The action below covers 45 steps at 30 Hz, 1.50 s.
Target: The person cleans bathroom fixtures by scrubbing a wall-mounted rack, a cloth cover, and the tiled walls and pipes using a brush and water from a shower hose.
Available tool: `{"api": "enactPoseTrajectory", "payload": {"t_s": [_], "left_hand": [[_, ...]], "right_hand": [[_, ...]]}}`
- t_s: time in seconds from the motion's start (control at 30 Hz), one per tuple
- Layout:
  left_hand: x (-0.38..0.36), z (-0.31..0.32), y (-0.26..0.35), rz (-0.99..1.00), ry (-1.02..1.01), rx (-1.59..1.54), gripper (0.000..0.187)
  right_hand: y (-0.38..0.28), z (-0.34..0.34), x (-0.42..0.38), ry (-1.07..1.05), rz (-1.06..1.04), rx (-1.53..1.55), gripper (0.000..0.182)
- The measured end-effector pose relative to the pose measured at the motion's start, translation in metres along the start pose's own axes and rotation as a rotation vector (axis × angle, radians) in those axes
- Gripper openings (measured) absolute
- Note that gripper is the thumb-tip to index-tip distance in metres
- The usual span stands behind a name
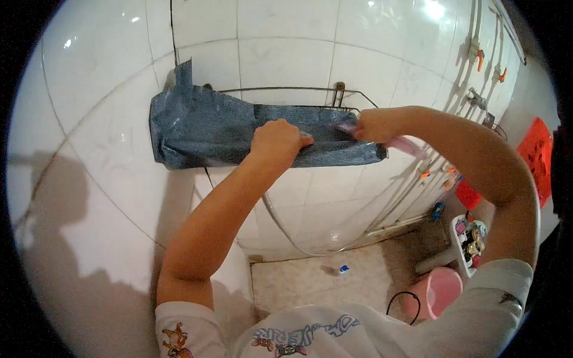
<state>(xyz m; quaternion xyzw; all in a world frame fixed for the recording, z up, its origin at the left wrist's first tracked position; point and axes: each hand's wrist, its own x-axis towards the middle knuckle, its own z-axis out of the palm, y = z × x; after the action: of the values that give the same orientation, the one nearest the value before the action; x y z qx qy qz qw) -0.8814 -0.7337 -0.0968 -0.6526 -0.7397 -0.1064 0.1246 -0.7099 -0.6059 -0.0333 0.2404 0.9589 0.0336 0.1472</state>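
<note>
A blue-grey sheet [209, 125] covers a wire rack on the tiled wall, with one strip sticking up at its left end. My left hand [277, 142] has its fingers curled at the middle of the sheet, closed on it. Near the sheet's right end, my right hand [371, 126] is closed around a pinkish object [407, 146] that shows on both sides of the fist. Motion blurs this object, and I cannot make out what it is.
The metal rack [340, 89] shows behind the sheet. A hose [280, 224] hangs below. Pipes with orange valve handles [480, 58] run along the right wall. Lower right are a pink bucket [444, 290] and a white shelf [458, 241] with items. A small blue-capped thing [343, 269] lies on the floor.
</note>
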Motion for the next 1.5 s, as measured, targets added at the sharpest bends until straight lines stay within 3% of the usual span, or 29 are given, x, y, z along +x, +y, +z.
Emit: {"api": "enactPoseTrajectory", "payload": {"t_s": [0.1, 0.2, 0.33, 0.37, 0.47, 0.5, 0.6, 0.63, 0.7, 0.77, 0.87, 0.93, 1.0, 1.03, 1.13, 1.27, 1.3, 1.37, 1.47, 1.5], "left_hand": [[0.000, -0.007, 0.003, -0.043, -0.097, -0.072, 0.048], [0.000, 0.004, -0.001, 0.015, -0.010, -0.028, 0.046], [-0.005, 0.006, -0.003, 0.077, 0.096, -0.031, 0.044], [-0.003, 0.013, -0.007, 0.110, 0.114, 0.000, 0.044], [-0.005, 0.001, 0.001, 0.051, 0.049, 0.016, 0.029], [-0.006, -0.006, 0.004, 0.005, 0.005, 0.019, 0.023], [-0.005, -0.007, 0.004, 0.002, 0.002, 0.010, 0.028], [-0.004, -0.002, 0.002, 0.024, 0.034, -0.031, 0.034], [-0.001, 0.006, -0.006, 0.054, 0.108, -0.115, 0.051], [0.000, 0.002, -0.005, 0.007, 0.059, -0.093, 0.052], [0.000, 0.001, -0.005, 0.053, 0.058, -0.080, 0.053], [-0.002, 0.001, -0.006, 0.076, 0.071, -0.066, 0.054], [-0.001, 0.003, -0.004, 0.061, 0.072, -0.047, 0.054], [-0.001, -0.001, -0.003, 0.047, 0.055, -0.046, 0.055], [-0.001, -0.005, 0.002, 0.029, 0.017, -0.054, 0.056], [0.001, 0.001, -0.005, -0.006, 0.046, -0.071, 0.051], [0.002, 0.000, -0.008, -0.012, 0.056, -0.084, 0.049], [0.004, -0.015, -0.022, -0.070, 0.157, -0.079, 0.043], [0.007, -0.044, -0.051, -0.294, 0.411, 0.090, 0.031], [0.027, -0.042, -0.085, -0.417, 0.574, 0.032, 0.028]], "right_hand": [[-0.006, -0.023, -0.035, -0.178, 0.474, 0.325, 0.034], [0.007, -0.007, -0.005, -0.108, 0.340, 0.136, 0.035], [0.005, 0.017, 0.029, 0.145, 0.118, 0.242, 0.033], [0.006, 0.014, 0.019, 0.125, 0.099, 0.279, 0.033], [-0.007, -0.020, -0.033, -0.162, 0.434, 0.191, 0.034], [-0.009, -0.020, -0.031, -0.168, 0.411, 0.106, 0.036], [0.007, 0.011, 0.015, 0.039, 0.247, 0.068, 0.036], [-0.003, 0.017, 0.033, 0.093, 0.158, -0.136, 0.035], [0.008, 0.017, 0.032, 0.056, 0.056, -0.107, 0.035], [-0.019, -0.012, -0.013, -0.024, 0.113, 0.064, 0.035], [0.003, -0.009, -0.025, -0.109, 0.471, 0.239, 0.037], [-0.017, 0.013, -0.023, 0.231, 0.317, 0.063, 0.037], [-0.009, 0.021, 0.015, 0.213, 0.200, -0.134, 0.036], [0.011, 0.023, 0.050, 0.022, 0.163, -0.239, 0.035], [-0.032, 0.001, 0.004, 0.069, 0.138, -0.046, 0.033], [-0.003, -0.001, -0.025, 0.106, -0.024, 0.238, 0.036], [0.010, 0.001, -0.028, 0.255, 0.003, 0.214, 0.037], [0.031, 0.007, -0.031, 0.548, 0.061, 0.174, 0.041], [0.028, 0.021, -0.038, 0.565, 0.465, 0.083, 0.042], [0.029, 0.032, -0.038, 0.606, 0.483, 0.033, 0.044]]}}
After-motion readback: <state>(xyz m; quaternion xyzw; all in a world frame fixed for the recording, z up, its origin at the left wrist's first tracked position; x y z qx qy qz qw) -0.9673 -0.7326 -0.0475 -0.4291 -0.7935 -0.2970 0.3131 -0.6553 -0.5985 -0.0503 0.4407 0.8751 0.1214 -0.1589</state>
